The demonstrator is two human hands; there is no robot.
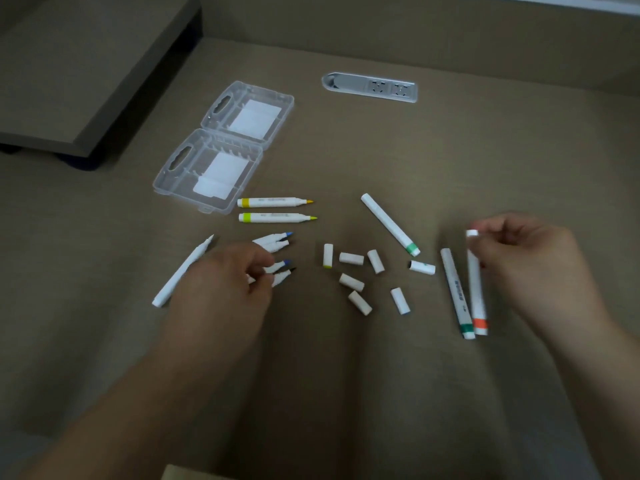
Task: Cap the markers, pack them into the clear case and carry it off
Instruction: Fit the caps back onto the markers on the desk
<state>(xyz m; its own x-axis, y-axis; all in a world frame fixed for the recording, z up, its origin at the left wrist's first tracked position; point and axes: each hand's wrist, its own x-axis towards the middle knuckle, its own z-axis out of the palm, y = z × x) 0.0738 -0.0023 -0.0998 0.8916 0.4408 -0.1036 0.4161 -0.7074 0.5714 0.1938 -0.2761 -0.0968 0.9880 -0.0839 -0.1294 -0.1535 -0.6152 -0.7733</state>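
The clear case [207, 168] lies open and empty at the upper left. Two uncapped yellow-tipped markers [275, 209] rest just below it. My left hand [228, 282] covers several uncapped markers with blue and black tips [277, 242], its fingers closing on one. Another uncapped white marker [183, 271] lies to its left. Several loose white caps [360, 271] are scattered in the middle. Capped markers lie at the right: a green-banded one [389, 223] and a dark green one [455, 292]. My right hand [523, 258] pinches the cap end of the orange-banded marker [477, 296].
A silver socket strip [370, 87] is set into the brown tabletop at the back. A raised shelf [86, 74] stands at the far left.
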